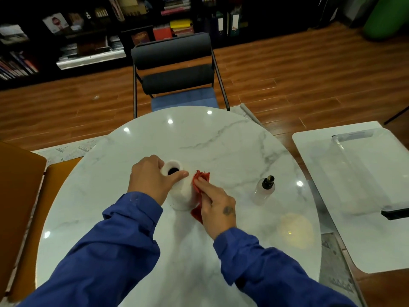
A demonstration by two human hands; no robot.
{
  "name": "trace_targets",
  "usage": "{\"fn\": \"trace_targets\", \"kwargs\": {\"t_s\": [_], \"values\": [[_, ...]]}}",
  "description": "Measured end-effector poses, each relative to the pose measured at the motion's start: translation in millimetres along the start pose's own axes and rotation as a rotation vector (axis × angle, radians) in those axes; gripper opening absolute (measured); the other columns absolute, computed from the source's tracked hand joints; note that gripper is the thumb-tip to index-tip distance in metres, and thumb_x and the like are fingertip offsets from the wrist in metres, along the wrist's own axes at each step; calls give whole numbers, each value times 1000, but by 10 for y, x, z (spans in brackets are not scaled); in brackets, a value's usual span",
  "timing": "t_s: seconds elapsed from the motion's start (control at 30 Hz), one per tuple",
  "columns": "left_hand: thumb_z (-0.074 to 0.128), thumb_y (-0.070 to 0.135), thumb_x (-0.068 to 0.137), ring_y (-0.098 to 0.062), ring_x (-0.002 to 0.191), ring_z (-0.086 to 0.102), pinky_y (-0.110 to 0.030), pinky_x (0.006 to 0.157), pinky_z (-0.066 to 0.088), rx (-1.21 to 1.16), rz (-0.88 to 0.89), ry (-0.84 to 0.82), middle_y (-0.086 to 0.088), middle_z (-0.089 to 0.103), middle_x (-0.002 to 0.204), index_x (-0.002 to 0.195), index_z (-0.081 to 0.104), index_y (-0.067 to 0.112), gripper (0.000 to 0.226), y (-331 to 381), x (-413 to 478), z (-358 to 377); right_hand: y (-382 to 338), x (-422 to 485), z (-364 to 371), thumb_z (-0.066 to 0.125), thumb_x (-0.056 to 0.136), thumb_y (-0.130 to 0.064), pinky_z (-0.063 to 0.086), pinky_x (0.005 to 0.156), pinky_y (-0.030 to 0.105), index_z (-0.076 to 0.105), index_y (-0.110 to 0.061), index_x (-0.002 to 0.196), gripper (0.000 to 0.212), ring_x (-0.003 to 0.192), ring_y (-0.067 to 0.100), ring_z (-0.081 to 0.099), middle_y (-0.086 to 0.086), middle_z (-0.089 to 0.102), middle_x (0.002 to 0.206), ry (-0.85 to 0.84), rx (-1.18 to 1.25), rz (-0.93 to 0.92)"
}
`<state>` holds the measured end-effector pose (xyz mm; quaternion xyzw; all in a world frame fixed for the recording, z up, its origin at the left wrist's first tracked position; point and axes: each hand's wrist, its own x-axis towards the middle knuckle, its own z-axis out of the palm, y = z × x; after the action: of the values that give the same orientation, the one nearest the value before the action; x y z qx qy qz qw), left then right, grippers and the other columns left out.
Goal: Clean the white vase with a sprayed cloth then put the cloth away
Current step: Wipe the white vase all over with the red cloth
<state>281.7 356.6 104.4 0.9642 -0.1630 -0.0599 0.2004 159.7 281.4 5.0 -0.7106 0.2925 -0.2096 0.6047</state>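
A white vase (182, 193) with a dark round mouth stands upright near the middle of the round marble table (221, 140). My left hand (150, 180) grips its neck from the left, thumb across the front of the rim. My right hand (215, 203) presses a red cloth (200, 179) flat against the vase's right side; the cloth hangs down below my palm to the tabletop.
A clear spray bottle (264, 191) with a black nozzle stands right of the vase. A dark chair (174, 69) faces the table's far edge. To the right, a white side table (321, 151) carries a clear plastic bin (363, 171). Brown seating sits at the left.
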Motion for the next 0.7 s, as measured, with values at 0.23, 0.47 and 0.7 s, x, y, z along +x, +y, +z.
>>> {"fn": "trace_targets", "kwargs": {"t_s": [0.23,0.47,0.7], "values": [[74,56,66,-20,73,53,-29,63,40,-18,-8,52,-6,63,83,87,60,5,57,14,-62,35,-233,181,110,52,94,-2,37,104,12,68,-21,120,35,117,-7,52,-19,57,124,-47,-87,-122],[72,59,66,-22,78,56,-30,66,41,-24,0,39,-7,63,89,90,60,6,59,-21,-26,58,-59,10,124,56,86,-1,38,98,8,65,-23,123,44,111,17,54,-14,61,126,13,-301,-312],[72,58,67,-20,78,49,-29,67,39,-8,-18,16,-9,62,93,95,58,5,62,22,11,27,-39,-44,116,55,82,6,36,98,5,65,-21,124,50,108,18,55,-15,59,127,16,-330,-361]]}}
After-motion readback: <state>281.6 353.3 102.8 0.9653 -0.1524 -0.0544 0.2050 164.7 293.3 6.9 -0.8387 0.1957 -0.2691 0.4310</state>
